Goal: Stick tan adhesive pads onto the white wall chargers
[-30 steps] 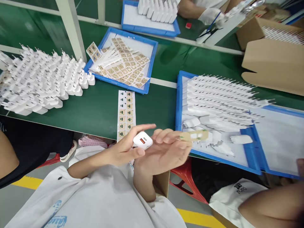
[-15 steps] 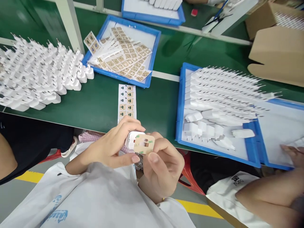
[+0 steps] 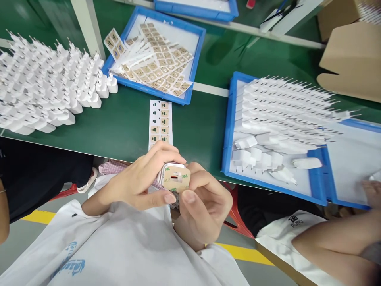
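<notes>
Near the table's front edge, my left hand (image 3: 143, 174) grips a white charger (image 3: 162, 171) with its end face turned up. A tan adhesive sticker (image 3: 175, 183) with green print lies over that face, and its cutout shows a slot of the charger. The fingertips of my right hand (image 3: 205, 198) pinch the sticker's right edge. Just beyond my left hand lies a white sticker sheet (image 3: 152, 137), with tan pieces in its right column and lower left.
Many white chargers (image 3: 44, 87) stand at the left. A blue tray (image 3: 196, 51) holds sticker sheets. Another blue tray (image 3: 228, 131) at the right holds chargers. A cardboard box (image 3: 354, 59) is at the upper right; another person's hand (image 3: 372, 192) is at the right edge.
The sticker has moved left and now covers the charger's end face, its cutout over the slot. The camera view has shifted slightly.
</notes>
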Available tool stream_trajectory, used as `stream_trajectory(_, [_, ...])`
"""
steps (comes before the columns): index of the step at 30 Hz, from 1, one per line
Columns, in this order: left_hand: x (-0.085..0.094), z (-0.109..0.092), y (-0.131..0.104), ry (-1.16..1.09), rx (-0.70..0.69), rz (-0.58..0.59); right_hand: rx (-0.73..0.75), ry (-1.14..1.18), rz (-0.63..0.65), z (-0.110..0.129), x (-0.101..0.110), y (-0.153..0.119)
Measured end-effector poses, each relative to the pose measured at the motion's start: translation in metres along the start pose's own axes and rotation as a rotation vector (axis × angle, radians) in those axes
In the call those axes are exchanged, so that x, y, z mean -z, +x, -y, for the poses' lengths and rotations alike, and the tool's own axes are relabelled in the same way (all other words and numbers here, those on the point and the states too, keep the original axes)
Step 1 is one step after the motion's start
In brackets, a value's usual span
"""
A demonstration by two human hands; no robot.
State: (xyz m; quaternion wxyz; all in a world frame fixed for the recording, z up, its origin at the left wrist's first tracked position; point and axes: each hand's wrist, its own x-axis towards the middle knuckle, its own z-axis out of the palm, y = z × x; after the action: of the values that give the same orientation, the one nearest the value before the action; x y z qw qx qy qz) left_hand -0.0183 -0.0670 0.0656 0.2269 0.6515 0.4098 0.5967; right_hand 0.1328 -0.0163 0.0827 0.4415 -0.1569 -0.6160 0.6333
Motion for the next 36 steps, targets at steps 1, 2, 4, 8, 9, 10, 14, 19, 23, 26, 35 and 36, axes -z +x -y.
stream_trajectory(1, [0.0, 0.0, 0.0, 0.0, 0.001, 0.001, 0.002, -0.002, -0.001, 0.0, 0.0, 0.0])
stream_trajectory(2, [0.0, -0.001, 0.0, 0.001, 0.002, 0.001, 0.003, -0.007, -0.001, 0.001, 0.0, 0.001])
stream_trajectory(4, [0.001, -0.002, 0.0, 0.006, 0.009, 0.003, -0.003, -0.025, -0.006, 0.001, -0.001, 0.001])
stream_trajectory(8, [0.001, -0.002, -0.001, 0.037, 0.022, 0.009, -0.012, -0.083, -0.014, 0.002, 0.0, 0.001])
stream_trajectory(9, [0.002, -0.002, -0.001, 0.047, 0.026, 0.01, -0.012, -0.09, -0.015, 0.002, 0.0, 0.001])
stream_trajectory(10, [0.002, -0.002, -0.001, 0.055, 0.028, 0.01, -0.013, -0.093, -0.015, 0.002, 0.0, 0.001])
stream_trajectory(14, [0.001, -0.001, -0.002, 0.053, 0.025, 0.003, -0.015, -0.099, -0.012, 0.003, -0.001, 0.002])
stream_trajectory(19, [0.001, 0.0, -0.003, 0.026, 0.029, 0.006, -0.024, -0.103, -0.011, 0.002, 0.0, 0.0])
stream_trajectory(23, [0.002, -0.002, -0.002, 0.021, 0.033, -0.002, -0.043, -0.15, -0.023, 0.003, 0.001, -0.001])
stream_trajectory(26, [0.002, -0.003, -0.001, 0.042, 0.077, -0.019, -0.074, -0.211, 0.001, 0.004, 0.003, 0.0])
stream_trajectory(35, [-0.007, 0.012, -0.003, 0.054, 0.254, -0.106, -0.127, -0.691, 0.05, 0.009, 0.005, 0.01])
stream_trajectory(36, [-0.008, 0.013, -0.003, 0.043, 0.25, -0.102, -0.133, -0.702, 0.057, 0.008, 0.005, 0.011])
